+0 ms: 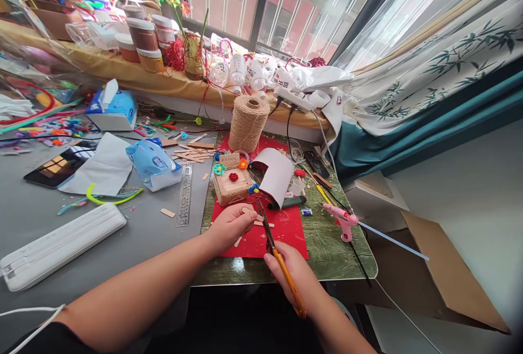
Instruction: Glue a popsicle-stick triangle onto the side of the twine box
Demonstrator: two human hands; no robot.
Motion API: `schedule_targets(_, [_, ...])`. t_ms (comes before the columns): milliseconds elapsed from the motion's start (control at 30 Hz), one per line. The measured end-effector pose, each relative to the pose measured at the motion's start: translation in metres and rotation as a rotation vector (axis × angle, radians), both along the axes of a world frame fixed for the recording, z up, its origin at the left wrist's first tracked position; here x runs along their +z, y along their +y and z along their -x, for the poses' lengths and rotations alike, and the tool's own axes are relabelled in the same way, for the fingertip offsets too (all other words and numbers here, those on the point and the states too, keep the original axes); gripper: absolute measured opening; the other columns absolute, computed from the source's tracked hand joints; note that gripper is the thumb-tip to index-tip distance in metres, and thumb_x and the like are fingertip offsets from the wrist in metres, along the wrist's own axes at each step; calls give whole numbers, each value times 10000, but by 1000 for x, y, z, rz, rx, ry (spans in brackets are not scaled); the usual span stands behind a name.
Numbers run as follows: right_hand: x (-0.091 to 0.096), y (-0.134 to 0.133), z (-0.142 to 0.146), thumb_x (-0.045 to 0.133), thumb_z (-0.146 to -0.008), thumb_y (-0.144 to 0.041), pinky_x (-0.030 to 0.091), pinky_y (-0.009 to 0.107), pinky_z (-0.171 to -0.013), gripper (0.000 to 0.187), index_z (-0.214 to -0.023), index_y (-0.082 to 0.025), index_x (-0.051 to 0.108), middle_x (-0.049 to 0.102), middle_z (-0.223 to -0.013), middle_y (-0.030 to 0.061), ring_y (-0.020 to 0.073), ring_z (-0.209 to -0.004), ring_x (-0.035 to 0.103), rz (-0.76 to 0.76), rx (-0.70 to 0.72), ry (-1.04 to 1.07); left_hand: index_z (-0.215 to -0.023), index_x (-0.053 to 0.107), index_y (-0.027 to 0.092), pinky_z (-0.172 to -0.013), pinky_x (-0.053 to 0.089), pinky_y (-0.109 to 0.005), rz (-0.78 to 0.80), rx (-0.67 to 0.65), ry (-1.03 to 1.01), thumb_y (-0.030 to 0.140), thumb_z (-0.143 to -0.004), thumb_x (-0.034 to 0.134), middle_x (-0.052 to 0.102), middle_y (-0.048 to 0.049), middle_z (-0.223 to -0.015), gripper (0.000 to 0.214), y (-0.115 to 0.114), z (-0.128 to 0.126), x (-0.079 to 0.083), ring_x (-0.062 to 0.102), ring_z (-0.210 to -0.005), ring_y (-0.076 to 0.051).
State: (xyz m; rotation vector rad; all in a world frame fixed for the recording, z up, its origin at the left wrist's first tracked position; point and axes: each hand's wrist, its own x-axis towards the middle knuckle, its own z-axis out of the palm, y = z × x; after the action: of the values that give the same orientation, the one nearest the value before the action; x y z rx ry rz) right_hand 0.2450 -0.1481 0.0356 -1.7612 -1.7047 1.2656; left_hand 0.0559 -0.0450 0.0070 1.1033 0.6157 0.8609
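My left hand [233,227] pinches a short wooden craft stick [252,214] above a red sheet [286,239]. My right hand [289,267] is closed around a pair of scissors or pliers with orange handles [291,280]. The tool's dark jaws point up at the stick's end; whether they touch it I cannot tell. Just beyond my left hand sits a twine-wrapped box [229,193] with a red flower [233,177] on top and colored flowers at its corners. A curled white sheet [278,174] stands to its right. More stick pieces [263,224] lie on the red sheet.
A twine spool [248,125] stands behind the box. A pink glue gun [345,220] with a long glue stick rests near the right edge. A tissue pack [153,163], clear ruler [184,196] and white power-strip-like case [63,245] lie left. Jars [143,35] line the sill.
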Motion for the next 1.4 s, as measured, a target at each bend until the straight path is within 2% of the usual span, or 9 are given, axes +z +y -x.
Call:
schedule_targets(300, [0, 2, 2, 566, -924, -429, 355, 271, -617, 254, -810, -203, 533, 533, -722, -16, 147, -653, 451, -21, -27, -38, -700, 465, 192, -513, 250, -242, -16, 15, 3, 542, -929, 635, 380, 79, -541, 452, -1, 0, -3, 294, -510, -78])
schedule_targets(467, [-15, 0, 1, 575, -900, -471, 289, 256, -541, 357, -687, -227, 424, 396, -619, -46, 123, -577, 347, -119, -173, 9, -697, 448, 196, -514, 235, -246, -6, -12, -39, 515, -946, 624, 365, 83, -542, 441, -2, 0, -5, 267, -512, -78])
schedule_targets(567, [-15, 2, -9, 603, -896, -508, 312, 250, -543, 376, -699, -224, 453, 399, -626, -47, 126, -581, 365, -172, -212, 31, -701, 460, 193, -513, 232, -250, -6, -10, -58, 489, -960, 618, 363, 81, -545, 423, -2, 1, -7, 266, -513, -79])
schedule_targets(667, [-9, 8, -35, 657, -879, -521, 355, 250, -561, 367, -729, -221, 508, 480, -642, -35, 142, -596, 440, -221, -254, -100, -711, 483, 188, -525, 256, -254, -34, 20, -82, 456, -986, 594, 389, 73, -554, 399, -1, 2, -9, 294, -516, -82])
schedule_targets(800, [-11, 17, -95, 710, -847, -490, 426, 282, -621, 288, -817, -225, 603, 661, -781, 31, 204, -697, 589, -278, -272, -499, -689, 495, 181, -563, 313, -265, -86, -15, -90, 422, -1002, 567, 450, 47, -573, 401, -1, 4, -9, 376, -537, -92])
schedule_targets(900, [-22, 22, -144, 717, -820, -435, 501, 352, -796, 266, -938, -202, 667, 720, -990, 102, 282, -936, 658, -351, -138, -653, -683, 517, 174, -586, 341, -275, -108, -53, -78, 409, -1010, 548, 495, 29, -594, 404, -2, 5, -8, 412, -546, -94])
schedule_targets(1033, [-33, 24, -192, 706, -771, -295, 510, 386, -907, 210, -947, -182, 701, 723, -1049, 123, 296, -1039, 653, -301, -8, -677, -691, 525, 174, -596, 355, -280, -93, -82, -74, 428, -1007, 553, 521, 22, -600, 406, -2, 3, -7, 434, -546, -97])
schedule_targets(1167, [-32, 29, -211, 736, -728, -244, 507, 371, -930, 233, -953, -181, 728, 728, -1067, 122, 286, -1039, 655, -249, 32, -666, -692, 506, 180, -578, 359, -275, -47, -70, -62, 469, -988, 573, 516, 25, -595, 419, -3, -1, -6, 431, -532, -96])
schedule_targets(1400, [-25, 37, -207, 765, -680, -156, 495, 338, -842, 241, -916, -201, 760, 755, -1005, 99, 279, -978, 669, -185, 58, -730, -683, 502, 179, -540, 354, -256, -13, -30, 18, 506, -961, 590, 504, 27, -595, 438, 0, -6, -3, 439, -530, -95])
